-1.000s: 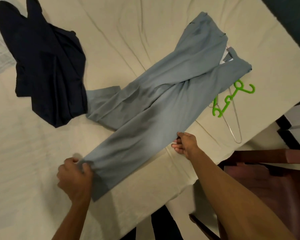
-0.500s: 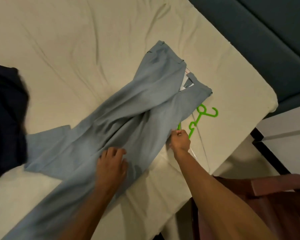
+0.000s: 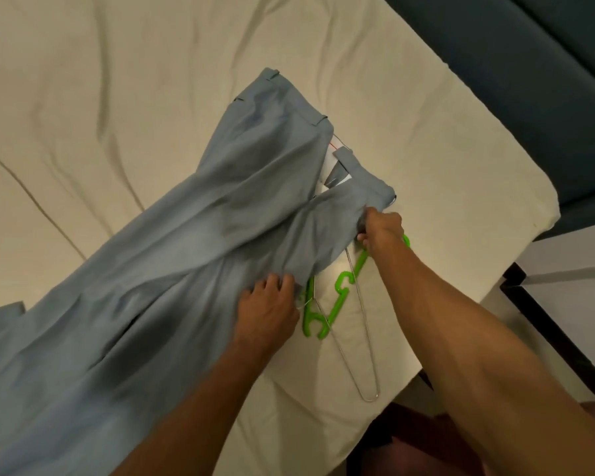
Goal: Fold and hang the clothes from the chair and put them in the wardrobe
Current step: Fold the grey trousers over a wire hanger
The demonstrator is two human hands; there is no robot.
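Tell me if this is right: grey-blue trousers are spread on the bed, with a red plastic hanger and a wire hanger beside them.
Not quite. The head view shows the plastic hanger is green, not red. The trousers, bed and wire hanger are as stated.

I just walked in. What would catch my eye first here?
Pale blue trousers sprawl slantwise across a cream bed, with both hands working their near edge: the right hand grips the cloth near the waistband, and the left hand lies at the edge farther down. Beside them, a bright green hanger lies crossed with a wire hanger.
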